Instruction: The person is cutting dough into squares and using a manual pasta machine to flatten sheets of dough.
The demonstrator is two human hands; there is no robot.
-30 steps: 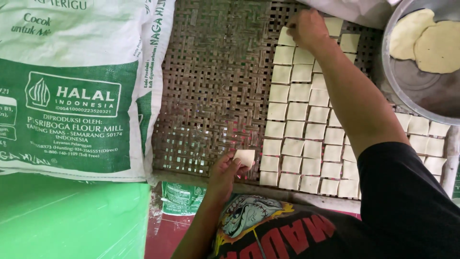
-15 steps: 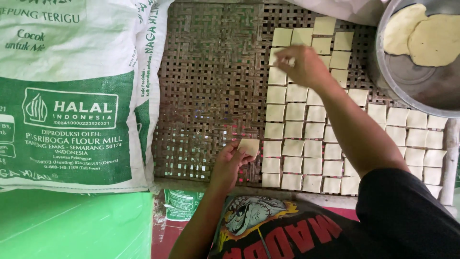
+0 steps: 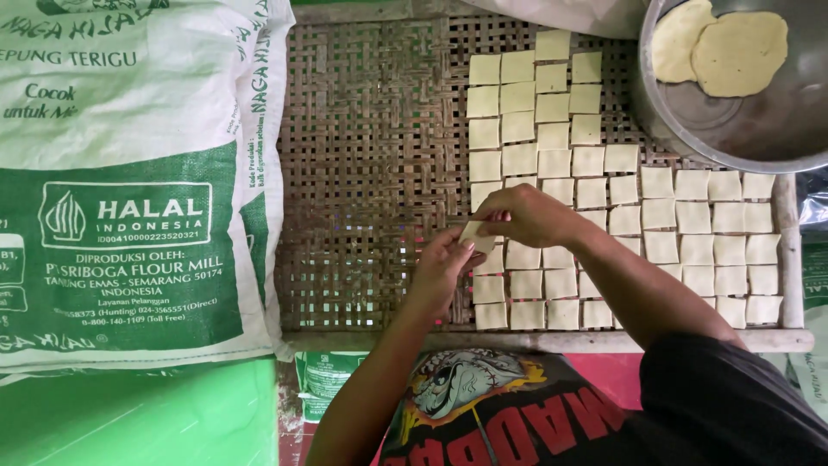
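Observation:
My left hand (image 3: 444, 263) and my right hand (image 3: 522, 216) meet over the woven bamboo tray (image 3: 371, 173). Both pinch a small pale square dough piece (image 3: 474, 233) between their fingertips. Under and to the right of the hands, several cut dough squares (image 3: 681, 216) lie in rows on the tray. The left half of the tray is bare weave.
A large green and white flour sack (image 3: 129, 190) lies to the left of the tray. A metal bowl (image 3: 742, 121) with two round flat dough sheets (image 3: 737, 52) sits at the top right, overlapping the tray's corner. A printed red and black cloth (image 3: 517, 406) lies below.
My right hand came back from the far rows toward me and joined my left hand. The left hand lifted its dough square slightly; both now hold it.

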